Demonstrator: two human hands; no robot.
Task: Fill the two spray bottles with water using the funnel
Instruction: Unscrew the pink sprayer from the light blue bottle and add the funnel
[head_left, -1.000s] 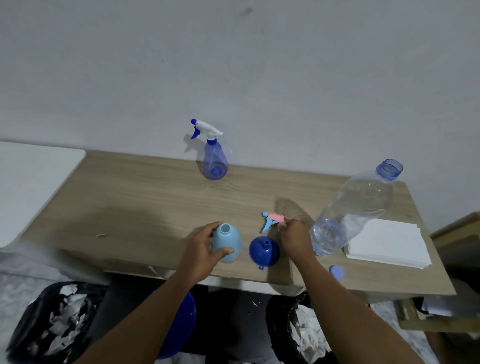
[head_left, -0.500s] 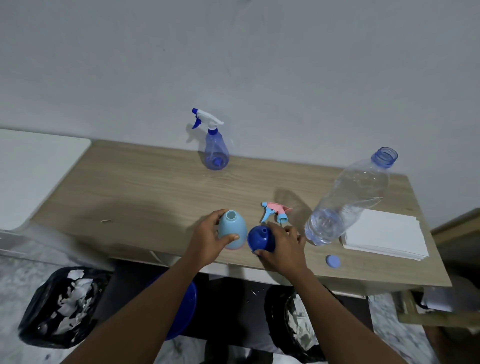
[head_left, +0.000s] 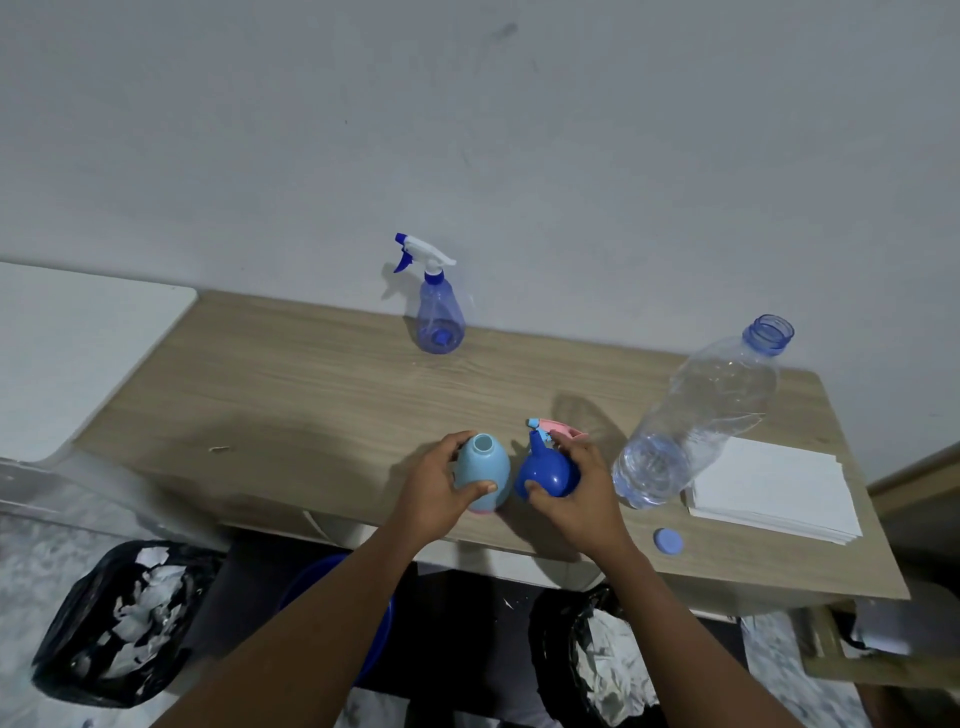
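A light blue spray bottle (head_left: 483, 470) stands near the table's front edge with its neck open and no sprayer on it; my left hand (head_left: 435, 488) is wrapped around it. My right hand (head_left: 579, 491) grips the dark blue funnel (head_left: 546, 470), lifted and tipped with its spout pointing up and away. The pink and blue sprayer head (head_left: 553, 428) lies on the table just behind the funnel. A translucent blue spray bottle (head_left: 439, 312) with a white trigger stands at the back by the wall. A large clear water bottle (head_left: 691, 421), uncapped, stands to the right.
A blue cap (head_left: 668, 542) lies near the wooden table (head_left: 291, 395) front edge. A stack of white paper (head_left: 774, 488) sits at the right. Below the table are black bags of shredded paper (head_left: 119, 623) and a blue basin (head_left: 332, 613).
My right hand left the sprayer head on the table, moved onto the funnel and picked it up, tipping it. My left hand stayed on the light blue bottle.
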